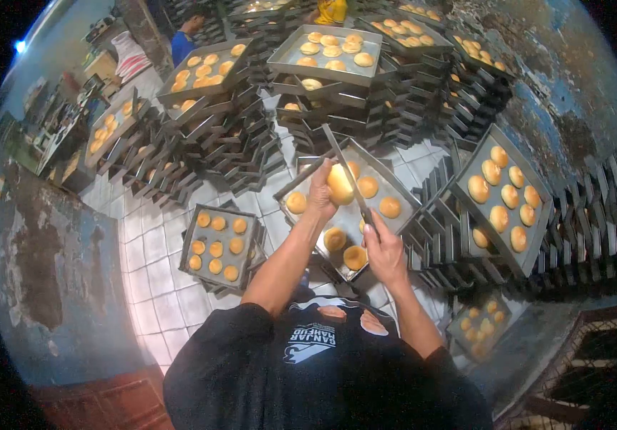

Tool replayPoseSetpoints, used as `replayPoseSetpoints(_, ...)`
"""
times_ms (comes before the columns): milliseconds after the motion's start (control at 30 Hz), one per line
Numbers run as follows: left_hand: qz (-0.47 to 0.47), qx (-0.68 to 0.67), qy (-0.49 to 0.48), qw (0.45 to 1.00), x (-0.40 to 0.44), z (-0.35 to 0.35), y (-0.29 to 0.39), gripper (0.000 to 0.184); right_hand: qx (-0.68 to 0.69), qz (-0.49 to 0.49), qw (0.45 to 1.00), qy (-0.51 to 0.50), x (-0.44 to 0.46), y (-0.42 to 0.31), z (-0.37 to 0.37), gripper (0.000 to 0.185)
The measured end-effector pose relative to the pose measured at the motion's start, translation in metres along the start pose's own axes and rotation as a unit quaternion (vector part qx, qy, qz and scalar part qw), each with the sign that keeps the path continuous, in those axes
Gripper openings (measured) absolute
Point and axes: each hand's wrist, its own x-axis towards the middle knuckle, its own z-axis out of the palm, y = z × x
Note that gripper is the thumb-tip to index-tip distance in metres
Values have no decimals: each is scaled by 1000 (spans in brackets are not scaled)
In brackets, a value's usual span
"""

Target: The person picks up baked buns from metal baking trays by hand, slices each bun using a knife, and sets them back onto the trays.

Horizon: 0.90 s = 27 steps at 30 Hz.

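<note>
My left hand [322, 192] is closed around a round golden bun [340, 185], held up above a metal baking tray [401, 183]. In my right hand [384, 251] is the handle of a long knife [348, 168]. Its blade slants up and away to the left, against or just beside the bun's right side; whether it has cut in, I cannot tell. Below my hands, several more buns [390, 208] lie in the tray, and my hands and the knife cover part of it.
Tall stacks of trays rise ahead, one topped by a tray of buns [333, 67]. To the right stands a stack under a tilted bun tray [505, 190]; at lower left is a smaller tray [188, 247]. White tiles [161, 265] form the floor. Two other people are partly visible beyond.
</note>
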Motion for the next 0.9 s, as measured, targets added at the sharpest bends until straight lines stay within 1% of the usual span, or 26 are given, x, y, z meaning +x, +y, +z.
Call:
replayPoseSetpoints(33,-15,-12,11,1000,-3,7,4,38,23,34,999,-18,1,-12,-5,45)
replayPoseSetpoints(67,-19,-11,10,1000,6,-5,3,38,23,37,999,-16,-1,-4,-4,45)
replayPoseSetpoints(133,-46,-67,-9,997,24,-29,7,38,-35,-31,999,3,-7,19,-4,45)
replayPoseSetpoints(200,-37,-78,-1,996,22,-25,15,38,-19,-26,999,-4,-22,25,-7,44)
replayPoseSetpoints(267,-4,6,-22,1000,11,-20,17,35,0,-16,1000,-10,-24,25,-6,44)
replayPoseSetpoints(300,-5,39,-2,999,4,-14,10,34,16,8,1000,-16,-17,25,-5,45)
replayPoseSetpoints(333,-12,40,-3,999,-2,-6,3,34,33,33,999,-20,-9,24,-5,46)
replayPoseSetpoints(367,-15,55,-13,998,-8,-1,-5,35,42,14,999,-17,4,26,-1,47)
replayPoseSetpoints(400,-17,70,-24,997,-12,3,-10,35,43,18,999,-13,11,26,-3,47)
replayPoseSetpoints(433,-16,56,0,998,-7,-2,-16,36,34,28,999,-25,17,17,-7,47)
replayPoseSetpoints(500,-2,55,7,998,1,-8,-7,36,-2,41,998,-44,11,3,-14,48)
replayPoseSetpoints(533,15,51,15,998,7,-14,0,37,-2,41,998,-45,2,14,-15,48)
replayPoseSetpoints(600,9,47,24,999,15,-29,14,37,-15,-11,999,-32,-16,39,-14,48)
replayPoseSetpoints(633,17,69,15,997,14,-31,19,37,-20,-29,999,-30,-21,41,-14,48)
replayPoseSetpoints(667,21,93,6,995,10,-31,22,37,-1,-14,999,-34,-26,43,-12,48)
replayPoseSetpoints(700,19,92,-16,995,5,-30,16,37,10,-3,999,-33,-27,45,-10,48)
replayPoseSetpoints(733,13,95,-16,995,-2,-25,6,37,21,8,999,-32,-27,43,-9,48)
replayPoseSetpoints(800,8,107,30,994,-13,-11,-14,37,2,57,997,-49,-2,22,-7,48)
replayPoseSetpoints(867,-6,96,32,995,-6,-16,-21,38,13,62,996,-62,6,20,-7,48)
replayPoseSetpoints(900,4,85,63,994,4,-23,-21,39,4,50,998,-47,5,25,-5,48)
